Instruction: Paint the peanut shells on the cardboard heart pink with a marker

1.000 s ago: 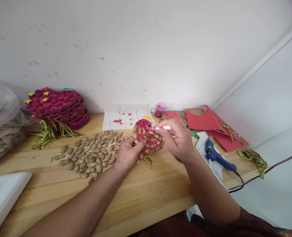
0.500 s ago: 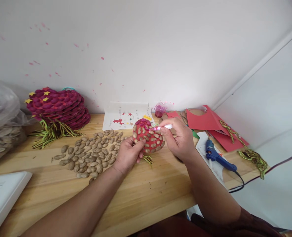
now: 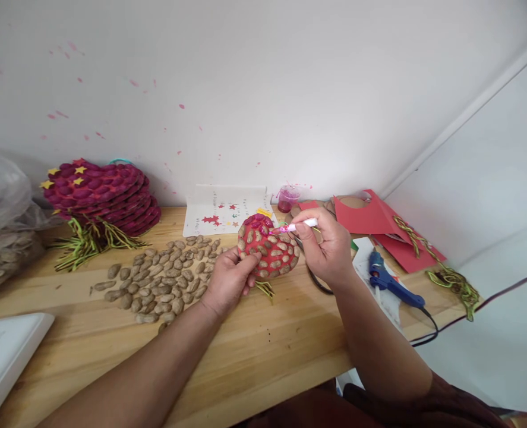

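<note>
Two hands pinch: your left hand (image 3: 231, 277) the nutty disc (image 3: 268, 246), your right hand (image 3: 327, 245) the brush (image 3: 294, 227). Likely painting; dab bare nuts (image 3: 276, 252) next.

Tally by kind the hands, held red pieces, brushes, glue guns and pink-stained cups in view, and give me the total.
Hands: 2, the left hand and the right hand
Held red pieces: 1, the peanut-studded red piece
Brushes: 1, the white-handled brush
Glue guns: 1, the blue glue gun
Cups: 1, the pink-stained cup
Total: 6
</note>
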Available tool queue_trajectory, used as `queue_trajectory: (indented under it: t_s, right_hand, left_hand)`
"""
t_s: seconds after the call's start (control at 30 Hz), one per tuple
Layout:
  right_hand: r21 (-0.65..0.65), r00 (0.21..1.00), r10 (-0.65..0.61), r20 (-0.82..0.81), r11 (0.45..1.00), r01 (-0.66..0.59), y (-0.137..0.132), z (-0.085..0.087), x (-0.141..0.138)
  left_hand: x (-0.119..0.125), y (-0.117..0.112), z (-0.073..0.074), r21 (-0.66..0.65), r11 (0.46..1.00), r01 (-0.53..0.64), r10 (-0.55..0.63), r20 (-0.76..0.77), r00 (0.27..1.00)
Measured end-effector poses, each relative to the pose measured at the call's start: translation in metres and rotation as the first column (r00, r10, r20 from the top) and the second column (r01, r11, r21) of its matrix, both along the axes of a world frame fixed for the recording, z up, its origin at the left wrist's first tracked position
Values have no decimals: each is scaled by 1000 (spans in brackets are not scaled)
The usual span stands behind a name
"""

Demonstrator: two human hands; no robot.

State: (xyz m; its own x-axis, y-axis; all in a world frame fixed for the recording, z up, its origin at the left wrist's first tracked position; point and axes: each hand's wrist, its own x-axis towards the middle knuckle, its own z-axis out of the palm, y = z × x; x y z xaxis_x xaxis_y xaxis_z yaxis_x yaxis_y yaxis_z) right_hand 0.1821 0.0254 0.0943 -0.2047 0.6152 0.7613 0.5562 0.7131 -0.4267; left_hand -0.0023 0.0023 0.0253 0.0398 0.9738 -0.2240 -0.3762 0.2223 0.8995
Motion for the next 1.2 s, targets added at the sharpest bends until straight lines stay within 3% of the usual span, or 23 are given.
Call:
queue_trajectory:
  t_s: [0.23,0.57,0.73,0.97,1.2]
  right_hand:
    - [-52,999,22,-39,998,-24,0,-1,0]
    - [-80,987,-40,-154,996,28,-1,-4,2]
    - [-125,982,-7,-188,992,-17,0,-5,5]
    - [-84,982,-34,-185,996,18,3,-5,6]
    - [-48,985,-23,-173,999,15,3,-5,7]
  left_hand:
    - [1,-1,5,14,1000,5,-6,42,999]
    - [2,0,0,37,999,26,-26,1,1000]
    - [2,-1,3,29,998,51,-52,35,998]
    - [0,-2,-3,41,990,132,-132,1,991]
    - [1,-1,-3,46,994,100,-101,13,995]
